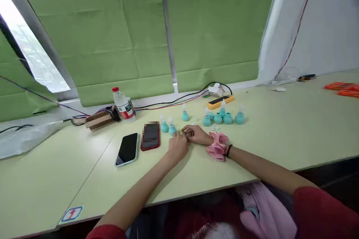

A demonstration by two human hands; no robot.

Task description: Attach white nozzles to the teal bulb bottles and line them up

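Both hands meet over the table (213, 173), fingertips close together. My left hand (178, 145) is closed with its back toward me, and its grip is hidden. My right hand (197, 134) curls in a pinch beside it; whatever lies between the fingers is too small to make out. Just behind my left hand stands a teal bulb with a whitish nozzle (172, 130), with a similar teal bulb (164, 127) to its left. Another nozzled bulb (185, 116) is farther back. Several more teal bulbs (218, 118) cluster behind my right hand, some without nozzles. Small clear pieces (215, 128) lie near that wrist.
To the left are a white-edged phone (127, 150) and a dark red-edged phone (150, 136). Behind them stand a red-capped bottle (123, 105) and an open cardboard box (100, 120). A yellow power strip (220, 102) and cables run along the back; orange objects (343, 89) lie far right.
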